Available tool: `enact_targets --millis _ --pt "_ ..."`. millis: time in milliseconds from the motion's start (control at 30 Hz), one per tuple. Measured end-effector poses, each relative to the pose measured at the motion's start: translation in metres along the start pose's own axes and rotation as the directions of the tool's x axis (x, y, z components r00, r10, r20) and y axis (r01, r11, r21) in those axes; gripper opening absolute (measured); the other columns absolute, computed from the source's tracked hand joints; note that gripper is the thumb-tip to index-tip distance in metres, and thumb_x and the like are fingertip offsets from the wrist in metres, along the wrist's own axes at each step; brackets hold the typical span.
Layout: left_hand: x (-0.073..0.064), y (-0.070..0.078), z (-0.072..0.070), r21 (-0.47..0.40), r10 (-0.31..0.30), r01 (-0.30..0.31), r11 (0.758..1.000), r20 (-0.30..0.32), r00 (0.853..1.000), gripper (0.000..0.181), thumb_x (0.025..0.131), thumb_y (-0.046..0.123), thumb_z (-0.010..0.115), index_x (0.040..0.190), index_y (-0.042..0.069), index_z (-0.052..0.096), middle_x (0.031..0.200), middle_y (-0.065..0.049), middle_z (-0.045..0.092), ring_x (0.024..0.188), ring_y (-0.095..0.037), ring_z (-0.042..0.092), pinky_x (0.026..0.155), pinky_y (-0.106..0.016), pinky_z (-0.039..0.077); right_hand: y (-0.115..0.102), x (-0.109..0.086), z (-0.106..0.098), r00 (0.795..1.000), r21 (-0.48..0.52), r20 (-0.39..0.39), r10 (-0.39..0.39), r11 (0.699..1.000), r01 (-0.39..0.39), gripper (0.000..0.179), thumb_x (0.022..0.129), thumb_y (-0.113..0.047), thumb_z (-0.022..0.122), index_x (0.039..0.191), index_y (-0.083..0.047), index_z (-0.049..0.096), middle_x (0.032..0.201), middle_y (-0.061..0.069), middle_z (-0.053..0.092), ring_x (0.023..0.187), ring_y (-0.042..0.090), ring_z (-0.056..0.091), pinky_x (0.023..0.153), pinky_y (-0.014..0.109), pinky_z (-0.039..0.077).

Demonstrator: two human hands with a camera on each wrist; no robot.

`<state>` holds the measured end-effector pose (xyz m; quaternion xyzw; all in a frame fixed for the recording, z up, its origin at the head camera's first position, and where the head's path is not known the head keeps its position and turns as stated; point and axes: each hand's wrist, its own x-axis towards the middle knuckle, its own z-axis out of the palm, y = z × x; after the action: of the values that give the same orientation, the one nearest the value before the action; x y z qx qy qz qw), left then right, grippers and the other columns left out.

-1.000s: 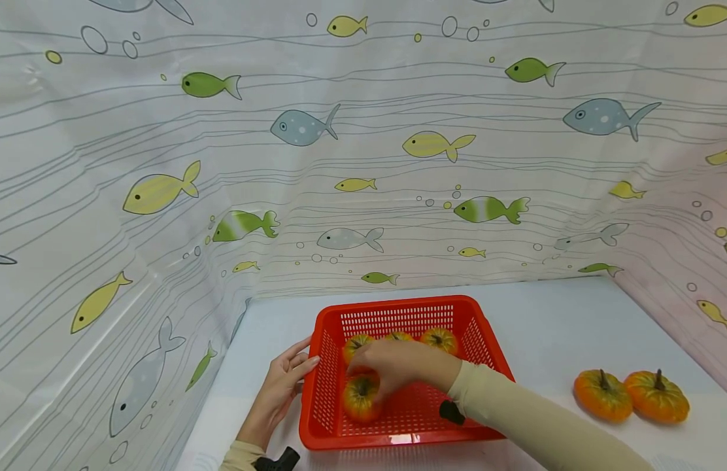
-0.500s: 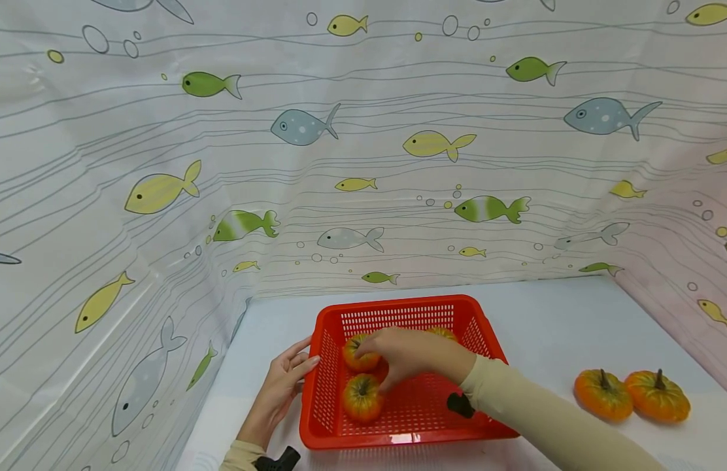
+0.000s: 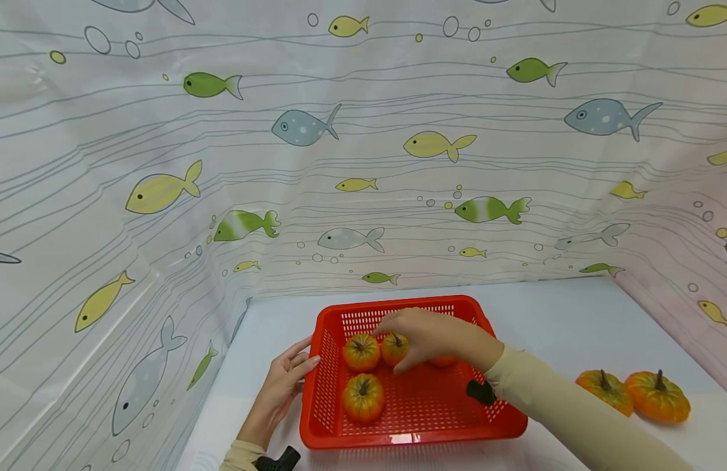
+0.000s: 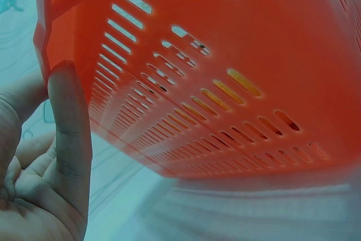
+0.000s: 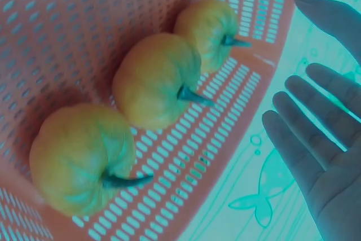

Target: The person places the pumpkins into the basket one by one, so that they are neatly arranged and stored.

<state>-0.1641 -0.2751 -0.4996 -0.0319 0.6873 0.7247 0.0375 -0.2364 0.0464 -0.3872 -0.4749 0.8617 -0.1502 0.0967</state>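
Observation:
A red plastic basket (image 3: 425, 413) holds several small orange-and-yellow pumpkins. One pumpkin (image 3: 363, 398) sits at the front left, another pumpkin (image 3: 361, 353) right behind it. Along the back, a third pumpkin (image 3: 394, 348) shows partly under my right hand (image 3: 428, 335), and one more is mostly hidden by that hand. The right hand hovers over the basket with fingers spread and nothing in them; in the right wrist view its fingers are apart from the pumpkins (image 5: 84, 159). My left hand (image 3: 281, 383) holds the basket's left rim, its thumb at the edge in the left wrist view.
Two more pumpkins lie side by side on the white table right of the basket, the nearer pumpkin (image 3: 605, 389) partly behind my right sleeve and the farther pumpkin (image 3: 658, 396) in full sight. A fish-print sheet (image 3: 399, 163) covers the walls around the table.
My right hand has moved right and back from the left pumpkins, uncovering them. The front-left pumpkin is no longer touched. The left hand has stayed at the rim.

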Motion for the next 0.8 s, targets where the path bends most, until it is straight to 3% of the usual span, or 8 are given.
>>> enact_targets --millis 533,800 --pt "0.001 0.0 0.0 -0.005 -0.004 0.004 1.0 0.012 1.0 0.058 0.101 0.016 0.066 0.155 0.013 0.044 0.098 -0.001 0.07 0.079 -0.013 0.074 0.069 -0.03 0.063 0.02 -0.038 -0.02 0.997 -0.008 -0.073 0.034 0.999 -0.035 0.063 0.081 -0.036 0.088 0.137 -0.02 0.065 0.138 0.001 0.066 0.13 0.023 0.061 0.107 0.048 0.053" --pt "-0.001 0.0 0.0 -0.008 0.002 -0.002 1.0 0.014 1.0 0.058 0.102 0.015 0.066 0.155 0.012 0.043 0.096 0.001 0.07 0.077 -0.012 0.073 0.065 -0.027 0.061 0.034 -0.063 -0.023 0.992 0.045 -0.11 0.055 0.998 -0.05 0.061 0.082 -0.032 0.088 0.136 -0.017 0.065 0.136 0.002 0.067 0.127 0.023 0.063 0.104 0.046 0.055"
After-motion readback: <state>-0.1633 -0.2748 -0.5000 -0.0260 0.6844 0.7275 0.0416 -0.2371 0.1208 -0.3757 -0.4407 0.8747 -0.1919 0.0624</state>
